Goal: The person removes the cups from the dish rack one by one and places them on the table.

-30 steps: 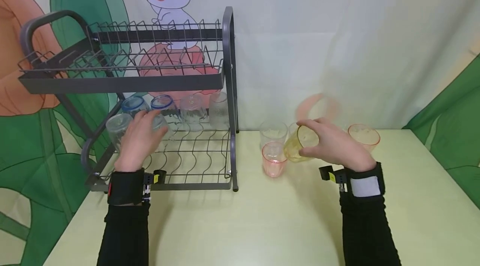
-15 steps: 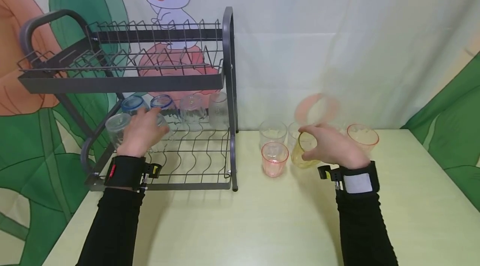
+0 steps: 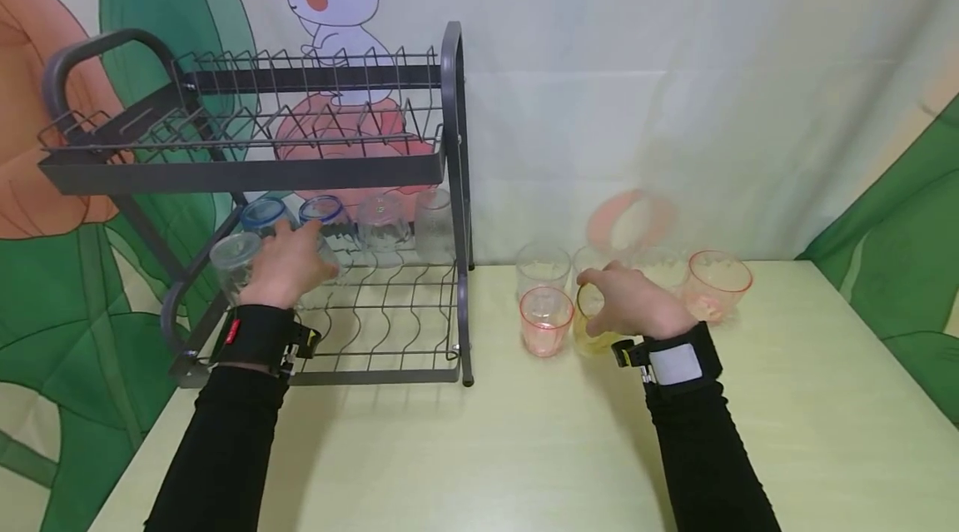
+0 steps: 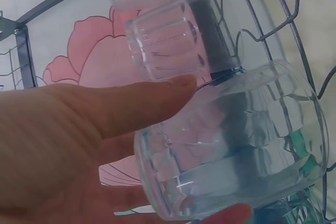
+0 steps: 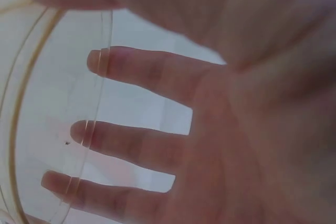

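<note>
- Head view: the left hand [image 3: 286, 266] is gripping a clear glass [image 4: 252, 145] on the lower level of the rack [image 3: 375, 376]; the thumb is pressing one side, a fingertip is showing at the other, and they are standing about one glass-width apart.
- The right hand [image 3: 637, 299] is pinching the yellow cup [image 3: 586, 334] near its rim, thumb on one side, nearly straight, spread fingers on the other. The cup is sitting low over the table [image 3: 479, 449], just beside the pink cup [image 3: 545, 324]; whether its base is fully resting, I cannot tell.
- Smooth walls are giving the left fingertips little to bite on, so a loose pinch could be letting the glass slip or twist.
- The upper tier [image 3: 247, 176] is overhanging that glass; too steep a lift could be knocking glass or knuckles against it.
- A blue glass [image 3: 324, 210] is standing close behind, so a careless sideways swing could be clinking the two.
- The right fingers are holding high on the cup; an uneven release could be tipping it into the pink cup.
- The two hands are working well apart, so divided attention could be loosening either grip.
</note>
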A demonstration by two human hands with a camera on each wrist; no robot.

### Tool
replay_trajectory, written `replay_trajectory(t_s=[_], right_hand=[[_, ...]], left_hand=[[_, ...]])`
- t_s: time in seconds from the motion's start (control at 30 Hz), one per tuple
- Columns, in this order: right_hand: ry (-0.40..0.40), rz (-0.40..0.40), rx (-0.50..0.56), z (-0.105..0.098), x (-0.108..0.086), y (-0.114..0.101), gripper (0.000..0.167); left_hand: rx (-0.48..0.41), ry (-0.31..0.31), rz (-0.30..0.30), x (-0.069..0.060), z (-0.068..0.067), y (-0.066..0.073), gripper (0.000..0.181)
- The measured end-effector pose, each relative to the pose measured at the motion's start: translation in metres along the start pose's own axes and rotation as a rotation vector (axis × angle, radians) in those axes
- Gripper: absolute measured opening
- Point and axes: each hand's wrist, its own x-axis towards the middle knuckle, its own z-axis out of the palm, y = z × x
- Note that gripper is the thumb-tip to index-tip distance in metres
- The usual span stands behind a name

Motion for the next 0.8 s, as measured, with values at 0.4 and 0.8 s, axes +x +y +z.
replay_trajectory(t_s=[0.4,0.8], right_hand=[[-0.044,0.050,0.022,0.0036,0.0069,0.0020,0.065],[-0.063,0.052,0.000,0.0029,0.0046,-0.0004,0.076]], left_hand=[[0.021,0.012,-0.010,0.0062,0.0036,-0.0053,0.074],[0.036,0.030,-0.002,0.0003,0.0035,-0.0074,0.068]])
